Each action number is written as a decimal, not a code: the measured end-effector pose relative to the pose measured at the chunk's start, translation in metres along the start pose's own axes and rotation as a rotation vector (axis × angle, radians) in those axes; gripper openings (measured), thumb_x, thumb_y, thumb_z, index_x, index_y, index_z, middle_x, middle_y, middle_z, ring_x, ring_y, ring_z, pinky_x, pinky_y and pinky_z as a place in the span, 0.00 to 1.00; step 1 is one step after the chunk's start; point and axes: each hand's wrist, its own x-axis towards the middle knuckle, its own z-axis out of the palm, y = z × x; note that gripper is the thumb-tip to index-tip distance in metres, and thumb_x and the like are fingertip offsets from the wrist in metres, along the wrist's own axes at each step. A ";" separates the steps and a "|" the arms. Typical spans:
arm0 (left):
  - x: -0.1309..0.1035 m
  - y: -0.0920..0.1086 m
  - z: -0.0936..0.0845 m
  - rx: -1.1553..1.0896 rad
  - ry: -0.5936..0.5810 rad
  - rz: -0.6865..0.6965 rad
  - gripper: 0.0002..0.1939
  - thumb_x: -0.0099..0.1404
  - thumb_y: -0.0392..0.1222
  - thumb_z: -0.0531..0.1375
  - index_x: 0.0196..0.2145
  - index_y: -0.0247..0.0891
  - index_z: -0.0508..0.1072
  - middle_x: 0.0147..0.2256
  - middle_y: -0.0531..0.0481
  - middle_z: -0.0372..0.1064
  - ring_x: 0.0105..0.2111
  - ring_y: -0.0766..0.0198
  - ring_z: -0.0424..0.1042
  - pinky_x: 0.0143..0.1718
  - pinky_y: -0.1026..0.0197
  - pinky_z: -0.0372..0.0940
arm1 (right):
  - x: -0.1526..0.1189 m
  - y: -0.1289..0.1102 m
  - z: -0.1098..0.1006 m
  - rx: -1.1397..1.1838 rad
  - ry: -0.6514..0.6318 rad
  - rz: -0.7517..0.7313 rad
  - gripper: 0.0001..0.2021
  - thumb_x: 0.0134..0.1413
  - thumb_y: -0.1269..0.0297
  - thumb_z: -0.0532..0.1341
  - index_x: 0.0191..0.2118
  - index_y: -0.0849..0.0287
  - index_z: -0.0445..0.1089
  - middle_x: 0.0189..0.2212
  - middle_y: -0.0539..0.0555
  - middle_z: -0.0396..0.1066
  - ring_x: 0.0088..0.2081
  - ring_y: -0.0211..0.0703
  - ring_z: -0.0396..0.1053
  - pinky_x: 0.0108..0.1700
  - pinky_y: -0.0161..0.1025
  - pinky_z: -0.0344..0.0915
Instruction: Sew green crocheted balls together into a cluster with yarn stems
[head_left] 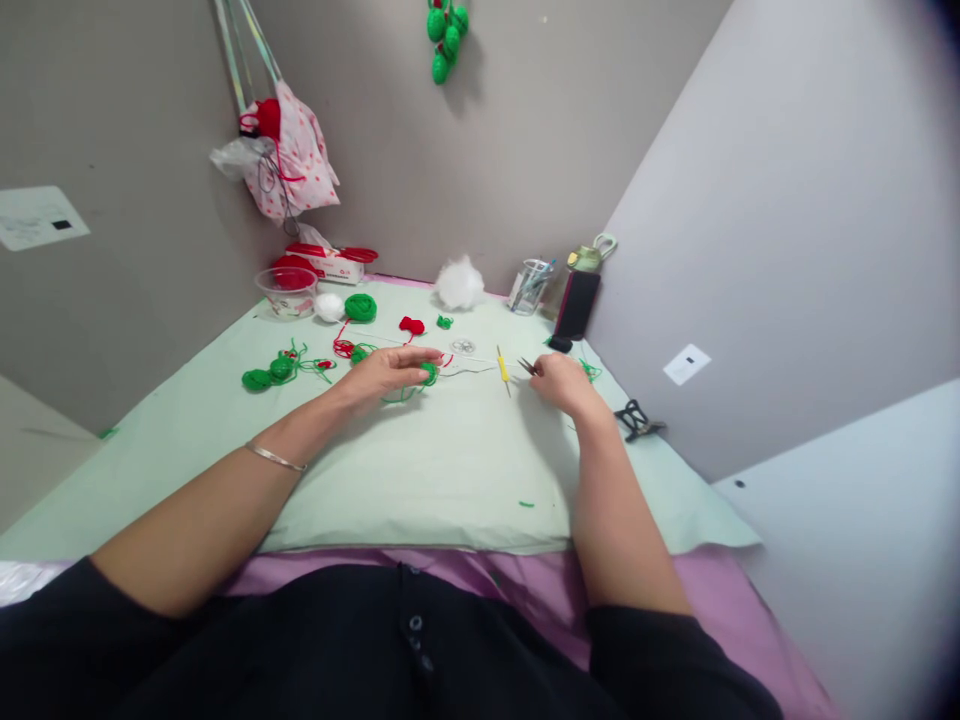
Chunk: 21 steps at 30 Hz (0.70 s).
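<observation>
My left hand (390,372) is closed on a small green yarn piece (428,375), pinched between thumb and fingers. Green strands hang below that hand, and a thin dark strand trails from it to the right. In my right hand (564,383) is a pair of small scissors (529,368), its blades pointing left; my fingers hide the handles. Between the two hands lies a crochet hook (503,370) with a yellow grip. A red yarn piece (412,325) and a green scrap (445,322) lie beyond my left hand.
Green crocheted balls (281,369) with loose strands lie left. Behind are a green yarn ball (361,307), a clear tub (289,297), white stuffing (460,284), a pen cup (530,287) and a propped phone (577,306). A black clip-like object (636,420) sits at the right edge.
</observation>
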 end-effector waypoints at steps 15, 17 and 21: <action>-0.006 0.003 0.017 0.122 -0.041 0.146 0.31 0.54 0.42 0.71 0.57 0.41 0.76 0.62 0.40 0.68 0.57 0.46 0.71 0.55 0.49 0.67 | -0.025 -0.067 0.003 1.041 -0.336 -0.408 0.20 0.52 0.53 0.67 0.46 0.62 0.78 0.25 0.47 0.66 0.25 0.32 0.57 0.24 0.32 0.54; -0.006 0.002 0.017 0.120 -0.049 0.145 0.31 0.54 0.42 0.71 0.57 0.41 0.76 0.63 0.40 0.67 0.57 0.45 0.71 0.55 0.48 0.66 | -0.024 -0.069 0.005 1.042 -0.317 -0.411 0.20 0.52 0.53 0.67 0.45 0.63 0.78 0.25 0.47 0.66 0.25 0.32 0.55 0.25 0.32 0.52; -0.004 -0.002 0.016 0.124 -0.056 0.147 0.31 0.54 0.43 0.71 0.57 0.41 0.76 0.62 0.39 0.68 0.56 0.45 0.72 0.56 0.46 0.65 | -0.025 -0.071 0.007 1.049 -0.281 -0.452 0.18 0.52 0.53 0.66 0.42 0.62 0.79 0.24 0.47 0.66 0.25 0.32 0.53 0.26 0.34 0.50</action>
